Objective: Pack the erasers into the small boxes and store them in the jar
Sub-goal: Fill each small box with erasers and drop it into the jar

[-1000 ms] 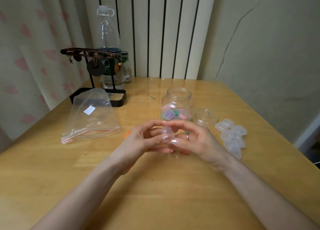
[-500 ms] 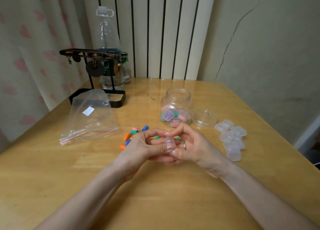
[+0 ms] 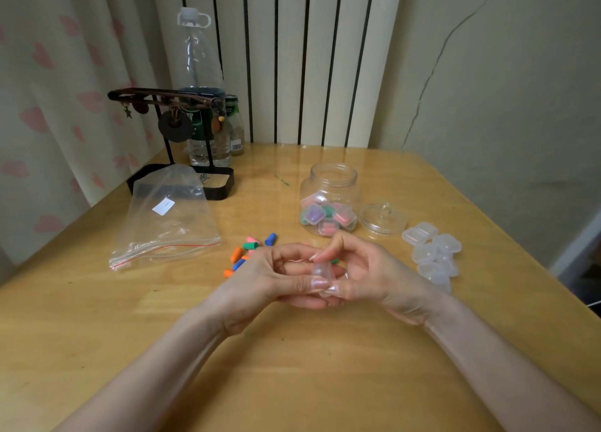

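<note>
A small clear plastic box (image 3: 320, 273) is held between both hands at the table's middle. My left hand (image 3: 266, 278) grips it with thumb and fingers from the left; my right hand (image 3: 370, 272) holds it from the right, index finger raised. Several coloured erasers (image 3: 248, 252) lie loose on the wood just beyond my left hand. The open clear jar (image 3: 328, 200) stands behind my hands with several filled boxes inside. Its lid (image 3: 383, 218) lies to its right. A heap of empty small boxes (image 3: 434, 252) lies at the right.
A clear zip bag (image 3: 169, 220) lies at the left. Behind it stand a black jewellery stand (image 3: 182, 177) and a tall water bottle (image 3: 201, 83) near the curtain. The table's right edge (image 3: 520, 236) runs close to the wall.
Both hands have drawn slightly toward me with the small box, uncovering the loose erasers behind them. My right index finger has lifted off the box.
</note>
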`<state>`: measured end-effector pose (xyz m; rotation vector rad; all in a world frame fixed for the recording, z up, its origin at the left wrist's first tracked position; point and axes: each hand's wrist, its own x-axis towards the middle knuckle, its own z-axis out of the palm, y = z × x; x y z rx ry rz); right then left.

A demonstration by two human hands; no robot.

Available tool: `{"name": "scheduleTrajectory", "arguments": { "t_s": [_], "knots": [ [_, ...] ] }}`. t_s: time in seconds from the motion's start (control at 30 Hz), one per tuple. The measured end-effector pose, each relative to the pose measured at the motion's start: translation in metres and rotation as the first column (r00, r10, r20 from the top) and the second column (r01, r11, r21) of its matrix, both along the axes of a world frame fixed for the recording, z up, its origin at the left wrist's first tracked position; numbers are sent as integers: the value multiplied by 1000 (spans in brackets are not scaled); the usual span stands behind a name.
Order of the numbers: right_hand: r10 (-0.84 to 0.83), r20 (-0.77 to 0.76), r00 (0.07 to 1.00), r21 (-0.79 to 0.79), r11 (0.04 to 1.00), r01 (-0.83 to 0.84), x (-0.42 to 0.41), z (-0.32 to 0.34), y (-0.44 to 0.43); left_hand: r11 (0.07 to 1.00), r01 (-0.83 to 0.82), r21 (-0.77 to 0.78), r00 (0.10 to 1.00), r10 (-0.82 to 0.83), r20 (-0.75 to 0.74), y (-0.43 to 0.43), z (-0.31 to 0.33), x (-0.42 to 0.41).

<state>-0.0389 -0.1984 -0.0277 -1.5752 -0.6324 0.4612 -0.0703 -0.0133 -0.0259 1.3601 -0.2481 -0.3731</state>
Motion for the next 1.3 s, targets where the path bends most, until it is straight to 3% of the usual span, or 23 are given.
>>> {"name": "scheduleTrajectory", "arguments": {
  "t_s": [0.27,0.4,0.53,0.83,0.9,1.0,1.07,1.17,1.3],
  "knots": [
    [-60,53,997,-18,998,61,-6,3,5,998,-58,-6,998,58,-18,-5,-3,-1],
    [-114,38,993,-40,993,115,-7,6,6,997,-68,-32,996,66,-53,-4,-2,2],
    [-121,-57,991,46,991,124,-4,10,5,995,-33,-93,993,23,-115,6,3,7],
    [-307,-54,950,108,944,311,10,-1,5,976,0,-218,985,-38,-167,18,12,7],
    [-390,7,921,93,917,387,19,-2,6,971,-55,-234,985,13,-175,19,13,8],
    [-465,368,805,-80,847,526,40,-4,4,922,-267,-282,960,230,-157,27,12,17],
    [-303,546,781,-281,812,511,53,-7,8,840,-422,-341,907,388,-165,35,11,23],
    [-48,592,804,-494,766,410,68,-15,20,767,-518,-378,855,478,-202,41,10,26],
    [10,558,830,-527,777,344,76,-19,35,743,-552,-379,834,503,-227,40,7,27]
  ]
}}
